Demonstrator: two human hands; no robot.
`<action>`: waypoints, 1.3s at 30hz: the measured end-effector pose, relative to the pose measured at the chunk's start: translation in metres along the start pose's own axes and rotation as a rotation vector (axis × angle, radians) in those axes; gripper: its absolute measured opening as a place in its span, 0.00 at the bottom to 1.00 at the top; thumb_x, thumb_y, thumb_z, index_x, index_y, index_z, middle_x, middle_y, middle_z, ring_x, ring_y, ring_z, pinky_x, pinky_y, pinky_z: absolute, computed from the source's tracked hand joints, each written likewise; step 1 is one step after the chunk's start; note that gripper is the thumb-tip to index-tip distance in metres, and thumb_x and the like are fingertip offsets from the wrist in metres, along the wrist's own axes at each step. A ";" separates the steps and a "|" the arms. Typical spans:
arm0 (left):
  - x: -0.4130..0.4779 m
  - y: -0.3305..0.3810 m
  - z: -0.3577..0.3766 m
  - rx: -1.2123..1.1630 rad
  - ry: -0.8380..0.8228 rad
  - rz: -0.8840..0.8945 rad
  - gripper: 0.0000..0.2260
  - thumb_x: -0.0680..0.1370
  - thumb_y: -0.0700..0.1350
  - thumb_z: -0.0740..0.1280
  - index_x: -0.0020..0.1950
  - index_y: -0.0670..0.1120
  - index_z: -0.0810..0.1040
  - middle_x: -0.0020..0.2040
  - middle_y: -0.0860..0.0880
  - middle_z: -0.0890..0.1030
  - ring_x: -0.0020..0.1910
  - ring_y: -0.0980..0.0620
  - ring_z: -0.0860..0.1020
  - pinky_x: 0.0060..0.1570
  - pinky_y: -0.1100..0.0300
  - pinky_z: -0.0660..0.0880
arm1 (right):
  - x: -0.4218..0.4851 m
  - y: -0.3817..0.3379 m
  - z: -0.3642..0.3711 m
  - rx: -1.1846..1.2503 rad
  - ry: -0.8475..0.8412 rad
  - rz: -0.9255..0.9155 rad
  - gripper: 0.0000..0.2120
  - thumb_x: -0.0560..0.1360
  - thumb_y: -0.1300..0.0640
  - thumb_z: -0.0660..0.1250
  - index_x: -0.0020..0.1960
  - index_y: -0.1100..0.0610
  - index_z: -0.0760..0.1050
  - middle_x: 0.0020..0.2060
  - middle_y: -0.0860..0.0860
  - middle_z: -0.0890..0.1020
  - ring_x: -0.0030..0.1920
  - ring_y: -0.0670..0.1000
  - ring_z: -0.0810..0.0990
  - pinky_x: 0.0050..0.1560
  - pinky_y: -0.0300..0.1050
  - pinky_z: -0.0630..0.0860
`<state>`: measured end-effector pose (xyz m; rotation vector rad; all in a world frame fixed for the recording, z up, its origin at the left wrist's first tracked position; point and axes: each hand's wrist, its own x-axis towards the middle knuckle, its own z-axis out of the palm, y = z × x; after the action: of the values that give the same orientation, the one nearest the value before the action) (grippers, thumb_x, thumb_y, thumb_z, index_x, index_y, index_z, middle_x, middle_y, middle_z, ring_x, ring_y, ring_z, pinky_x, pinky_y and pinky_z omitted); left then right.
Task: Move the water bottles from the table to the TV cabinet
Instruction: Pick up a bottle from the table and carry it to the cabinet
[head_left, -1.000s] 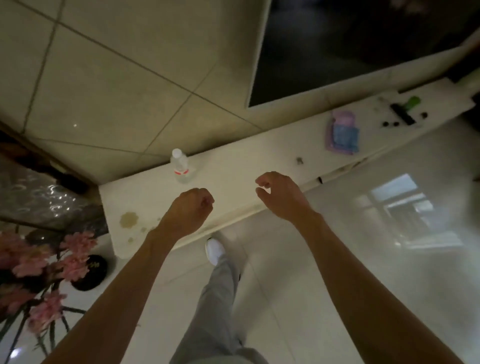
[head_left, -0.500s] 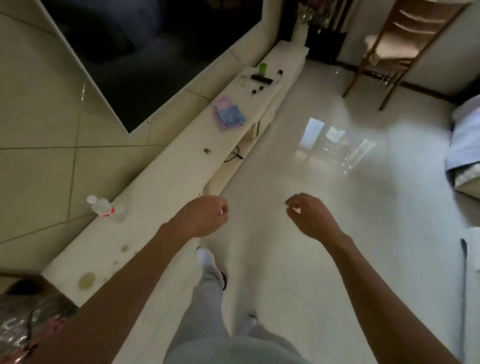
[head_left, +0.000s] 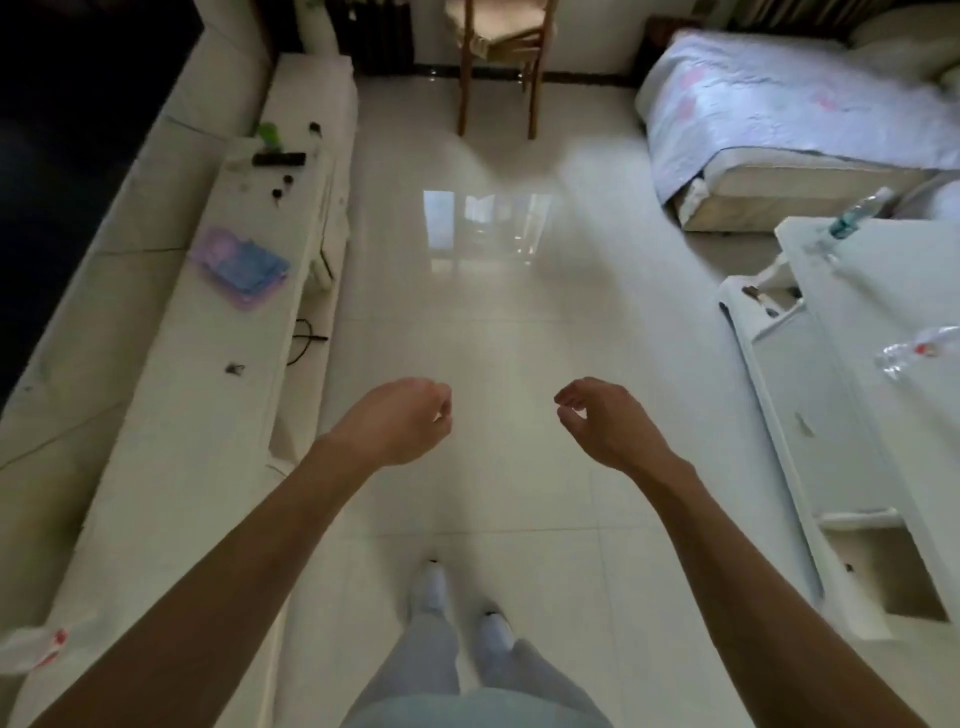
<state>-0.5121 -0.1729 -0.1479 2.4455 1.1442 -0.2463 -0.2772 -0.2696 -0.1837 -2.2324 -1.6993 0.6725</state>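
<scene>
- While both arms reached out over the tiled floor (head_left: 493, 338), the left hand (head_left: 400, 421) and the right hand (head_left: 608, 423) hung loosely curled, each grasping nothing.
- One red-labelled water bottle (head_left: 31, 649) was on the TV cabinet (head_left: 208, 441), at the lower left edge of view.
- Two more stood apart on the white table (head_left: 883, 291) to the right: a red-marked bottle (head_left: 914, 351) nearer, a teal-labelled bottle (head_left: 857, 213) at the far end.
- Farther along the cabinet lay a pink-and-blue cloth (head_left: 239, 267).

Table bottle (head_left: 917, 349) — blurred, clipped by right edge.
</scene>
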 end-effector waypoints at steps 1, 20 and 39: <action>0.012 0.003 -0.002 0.023 -0.007 0.046 0.11 0.81 0.48 0.60 0.56 0.46 0.78 0.56 0.46 0.81 0.53 0.45 0.79 0.52 0.54 0.75 | -0.002 0.003 -0.005 0.006 0.021 0.036 0.10 0.77 0.56 0.64 0.56 0.55 0.79 0.52 0.50 0.82 0.53 0.50 0.79 0.55 0.49 0.76; 0.103 0.271 0.018 0.284 -0.191 0.887 0.11 0.81 0.49 0.59 0.56 0.46 0.77 0.54 0.47 0.80 0.52 0.47 0.78 0.52 0.54 0.75 | -0.203 0.133 -0.064 0.148 0.414 0.802 0.12 0.78 0.53 0.63 0.59 0.54 0.78 0.54 0.49 0.81 0.53 0.48 0.79 0.57 0.43 0.75; 0.103 0.555 0.088 0.392 -0.238 1.031 0.13 0.81 0.48 0.58 0.58 0.43 0.77 0.57 0.45 0.80 0.54 0.46 0.79 0.56 0.51 0.77 | -0.346 0.340 -0.165 0.198 0.547 0.942 0.11 0.77 0.54 0.63 0.56 0.54 0.79 0.51 0.48 0.82 0.50 0.49 0.80 0.50 0.41 0.74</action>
<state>-0.0201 -0.4576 -0.0925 2.8729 -0.3616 -0.4320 0.0181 -0.6849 -0.1289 -2.6480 -0.2722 0.3007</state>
